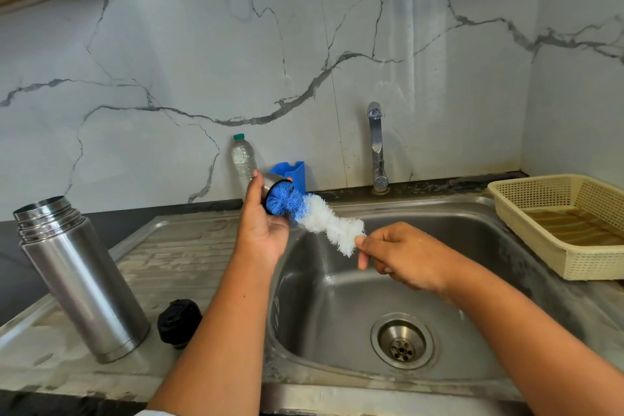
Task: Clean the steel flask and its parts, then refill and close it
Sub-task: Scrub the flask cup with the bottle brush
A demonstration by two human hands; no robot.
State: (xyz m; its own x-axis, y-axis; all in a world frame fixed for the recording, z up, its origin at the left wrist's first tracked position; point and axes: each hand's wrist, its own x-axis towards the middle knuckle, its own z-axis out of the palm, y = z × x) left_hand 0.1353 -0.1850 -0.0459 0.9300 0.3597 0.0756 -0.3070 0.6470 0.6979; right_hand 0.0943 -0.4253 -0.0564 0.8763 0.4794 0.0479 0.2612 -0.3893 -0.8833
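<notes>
Curled round the steel cup point(270, 182), my left hand point(261, 230) turns its mouth toward the brush point(317, 216), whose blue tip sits inside. My right hand point(405, 257) pinches the brush just behind the white bristles, for close control, I judge. I hold both over the sink point(337, 297) so drips land there. The flask point(81, 280) stands open on the drainboard point(189, 246) at left, the black stopper point(179, 322) just beside it: 2 parts parked within reach.
</notes>
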